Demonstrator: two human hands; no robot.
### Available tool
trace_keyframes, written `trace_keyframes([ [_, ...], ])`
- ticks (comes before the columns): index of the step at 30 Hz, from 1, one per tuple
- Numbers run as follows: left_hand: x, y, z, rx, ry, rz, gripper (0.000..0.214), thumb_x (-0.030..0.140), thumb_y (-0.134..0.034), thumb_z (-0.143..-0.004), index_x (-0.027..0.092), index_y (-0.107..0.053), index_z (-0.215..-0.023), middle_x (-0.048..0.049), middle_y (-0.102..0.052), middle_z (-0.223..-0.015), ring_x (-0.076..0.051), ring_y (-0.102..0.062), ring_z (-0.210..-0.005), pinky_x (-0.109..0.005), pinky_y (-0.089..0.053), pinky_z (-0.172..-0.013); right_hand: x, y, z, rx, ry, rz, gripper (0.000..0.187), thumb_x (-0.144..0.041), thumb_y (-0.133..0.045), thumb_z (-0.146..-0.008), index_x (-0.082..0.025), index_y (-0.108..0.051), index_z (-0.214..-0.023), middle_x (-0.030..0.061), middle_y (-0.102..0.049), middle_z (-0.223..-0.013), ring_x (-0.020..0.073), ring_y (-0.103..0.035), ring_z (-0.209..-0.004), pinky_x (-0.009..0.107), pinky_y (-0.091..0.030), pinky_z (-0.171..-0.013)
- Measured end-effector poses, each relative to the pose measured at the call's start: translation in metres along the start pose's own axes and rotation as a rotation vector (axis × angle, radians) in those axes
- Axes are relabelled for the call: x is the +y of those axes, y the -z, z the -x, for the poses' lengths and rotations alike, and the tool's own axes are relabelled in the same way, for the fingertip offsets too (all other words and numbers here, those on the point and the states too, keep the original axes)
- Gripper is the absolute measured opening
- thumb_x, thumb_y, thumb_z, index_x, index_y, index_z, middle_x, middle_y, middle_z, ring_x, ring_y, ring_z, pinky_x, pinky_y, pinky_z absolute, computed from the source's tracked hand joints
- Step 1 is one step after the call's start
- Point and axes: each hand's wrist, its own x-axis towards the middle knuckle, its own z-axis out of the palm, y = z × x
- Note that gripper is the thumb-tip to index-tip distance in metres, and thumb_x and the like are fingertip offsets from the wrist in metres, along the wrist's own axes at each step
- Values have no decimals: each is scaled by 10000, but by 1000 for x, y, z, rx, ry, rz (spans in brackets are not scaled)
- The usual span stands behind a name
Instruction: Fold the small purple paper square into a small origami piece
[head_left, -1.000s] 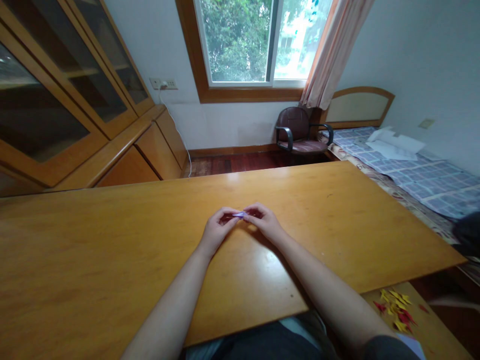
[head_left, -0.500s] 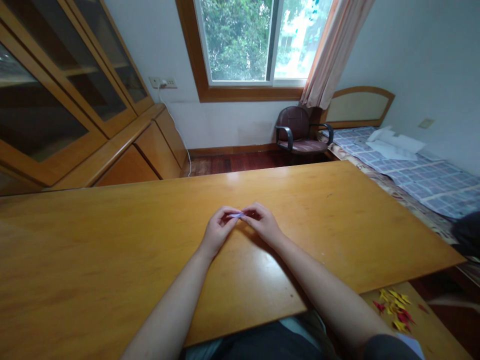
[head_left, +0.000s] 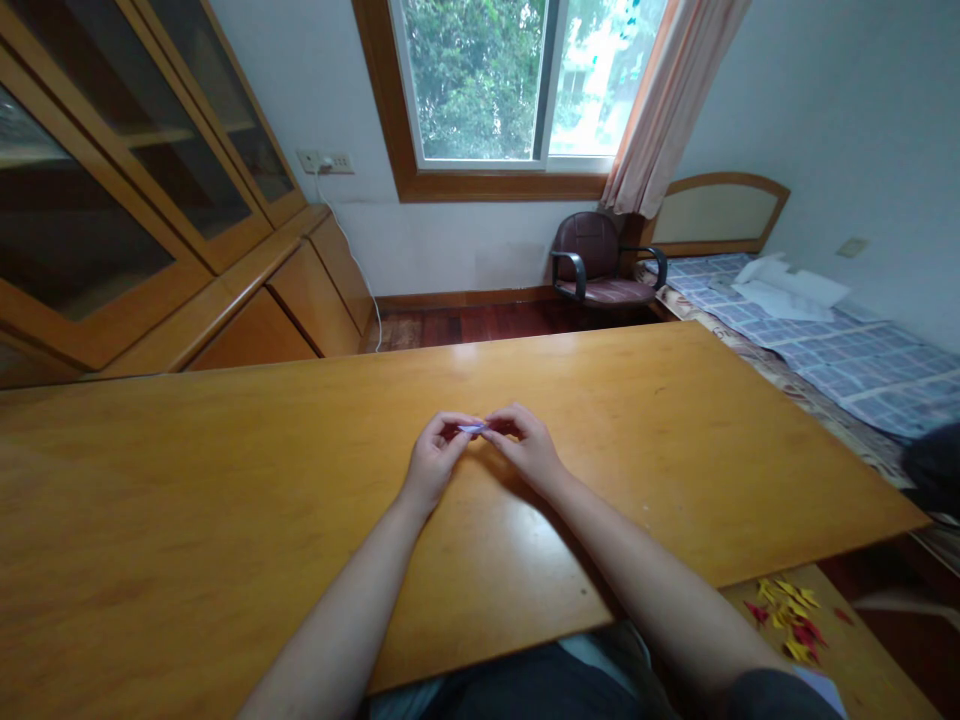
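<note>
A small folded piece of purple paper [head_left: 472,429] is pinched between my two hands, just above the wooden table [head_left: 247,480]. My left hand [head_left: 437,455] grips its left side between thumb and fingers. From the other side, my right hand [head_left: 523,443] holds the right end with thumb and fingertips pressed together. The fingertips cover much of the paper, so its exact folded shape cannot be made out.
Several yellow and red folded paper pieces [head_left: 795,615] lie on a lower wooden surface [head_left: 874,665] at the lower right. Beyond the table stand a brown armchair [head_left: 592,255] and a bed [head_left: 840,350]. A glass-door cabinet [head_left: 217,300] lines the left side.
The purple paper has tilted slightly between my fingertips and shows a little more of its pale face. Both hands stay in almost the same place.
</note>
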Motion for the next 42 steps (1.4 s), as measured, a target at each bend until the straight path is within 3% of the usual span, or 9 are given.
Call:
trace_keyframes([
  [10,1,-2,1,20,-14,-14,176,329,-674,-842,169,-690,-913,-76,-714,-961,-199,-673,-904,-338,-542,-851,2,1,-1,18,-48,-43,182,-362,-708,-836,-224,-680,-951,43,-673,-908,180,-647,-847,320,-533,-795],
  [19,-5,0,-3,31,58,-17,256,414,-666,-847,174,-659,-937,-44,-716,-886,-167,-672,-776,-303,-558,-737,11,-1,-3,16,-228,-277,274,-373,-777,-746,-213,-664,-938,25,-684,-877,167,-644,-810,311,-525,-786],
  [23,-6,2,-3,-3,41,-55,263,411,-685,-834,181,-670,-961,-50,-701,-939,-172,-662,-827,-295,-552,-752,11,-2,-3,-9,-258,-316,301,-395,-783,-733,-208,-662,-935,21,-686,-856,165,-646,-786,312,-529,-764],
  [31,-9,3,-3,-22,-4,-180,172,330,-693,-828,176,-677,-902,-30,-678,-886,-163,-649,-833,-280,-529,-783,13,-2,-2,-22,-90,-68,235,-387,-727,-816,-194,-682,-943,43,-687,-889,163,-647,-814,297,-526,-761],
  [42,-12,3,-1,-28,38,-94,206,334,-714,-815,176,-633,-919,-22,-682,-899,-155,-677,-819,-296,-556,-800,6,-1,-1,-1,47,55,156,-330,-700,-855,-197,-686,-937,49,-689,-885,167,-654,-805,304,-542,-753],
])
